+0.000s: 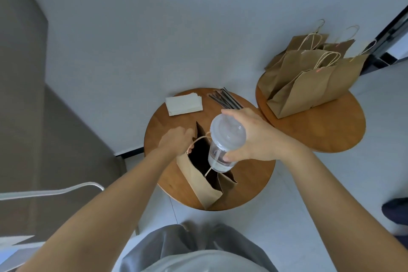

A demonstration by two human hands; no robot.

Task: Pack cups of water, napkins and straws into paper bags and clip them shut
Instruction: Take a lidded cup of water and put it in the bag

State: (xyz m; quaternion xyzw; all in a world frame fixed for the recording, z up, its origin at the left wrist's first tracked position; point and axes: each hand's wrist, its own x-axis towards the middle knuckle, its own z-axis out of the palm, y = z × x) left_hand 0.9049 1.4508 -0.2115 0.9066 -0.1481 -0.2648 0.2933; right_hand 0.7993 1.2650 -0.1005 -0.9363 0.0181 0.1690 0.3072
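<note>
Fingers of right hand curl round clear domed-lid plastic cup, above open brown paper bag; left hand pinches its rim. Round wooden counter. Farther: flat white napkins, dark straws, clipped bags.

One cup, two tables, several bags.

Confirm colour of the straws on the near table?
Black or dark grey straws, seen in the head view.
</note>
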